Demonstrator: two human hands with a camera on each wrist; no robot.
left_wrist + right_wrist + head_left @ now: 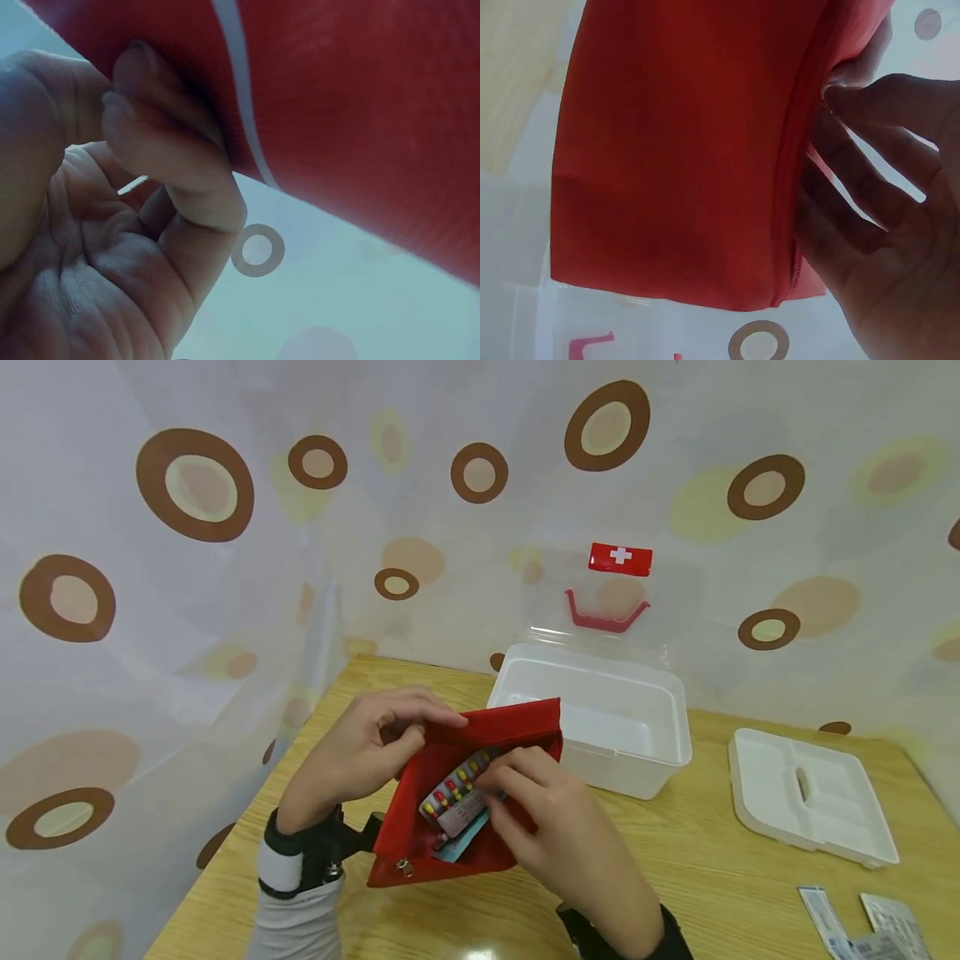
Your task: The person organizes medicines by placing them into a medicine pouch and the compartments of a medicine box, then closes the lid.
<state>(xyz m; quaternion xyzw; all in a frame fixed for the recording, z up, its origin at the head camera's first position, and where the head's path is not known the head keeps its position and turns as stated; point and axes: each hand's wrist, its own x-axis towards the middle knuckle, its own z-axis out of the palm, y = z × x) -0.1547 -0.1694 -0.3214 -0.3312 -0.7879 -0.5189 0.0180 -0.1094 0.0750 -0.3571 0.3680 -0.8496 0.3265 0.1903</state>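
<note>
A red zip pouch (pixel 397 827) gapes open above the table, its zip pull at the near left corner. My left hand (pixel 371 743) grips the pouch's far left rim; in the left wrist view its curled fingers (pixel 180 157) press against the red fabric. Inside lies a blister pack (pixel 459 814) of red and yellow capsules, with a light blue packet (pixel 462 839) beneath it. My right hand (pixel 558 814) reaches into the opening, thumb and fingertips pinching the blister pack's right end. The pouch wall (pixel 675 150) hides part of these fingers in the right wrist view.
Behind the pouch stands a white box (pixel 615 718), its clear lid raised, with a red handle (pixel 606 620) and a white-cross label (pixel 620 559). A white tray insert (pixel 813 793) lies to the right. Several flat packets (pixel 825 918) are at the near right.
</note>
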